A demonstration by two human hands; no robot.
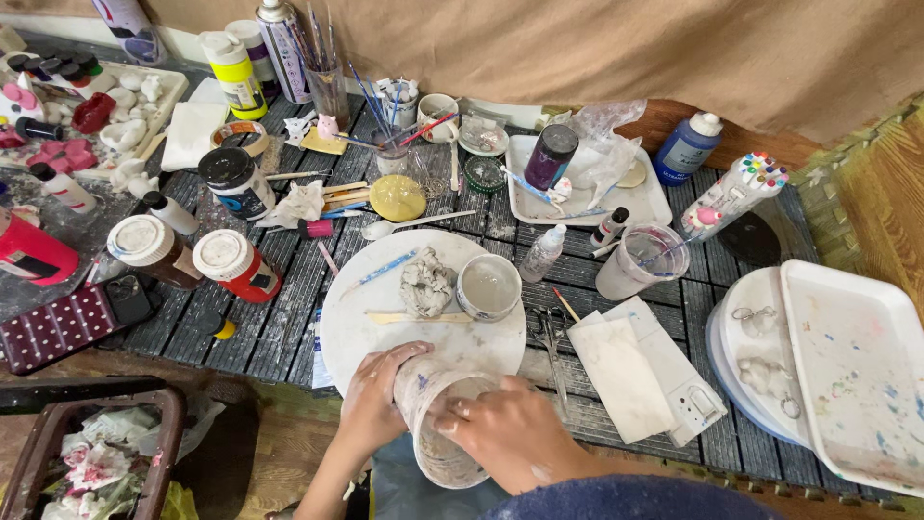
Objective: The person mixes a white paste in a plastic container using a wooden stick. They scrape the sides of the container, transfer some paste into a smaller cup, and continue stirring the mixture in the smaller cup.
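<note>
The clay vessel (438,424) is a hollow, roughly cylindrical cup form, pale grey-white, with mottled pink and faint blue-green smears on its outer wall. It is tilted, with the open mouth toward the camera and the rim uneven; the inside looks wet and clay-smeared. It sits at the near edge of the round white work board (356,327), partly overhanging the table edge.

The left hand (373,395) wraps the vessel's left wall — fingers curled closed around it. The right hand (510,433) presses on the right wall and rim, fingers bent over the edge and clay-stained; both hands are clamped on the vessel.

On the board beyond the vessel:
- a lump of grey clay (426,282), rough and crumpled;
- a small round bowl of cloudy water (488,286), just beside the lump;
- a flat wooden modelling stick (414,317), lying across the board near the lump;
- a blue-handled brush (380,271) to the left.

To the right of the board lie scissors (551,332) and a stained white cloth (621,376) on the dark slatted table (279,308).
</note>
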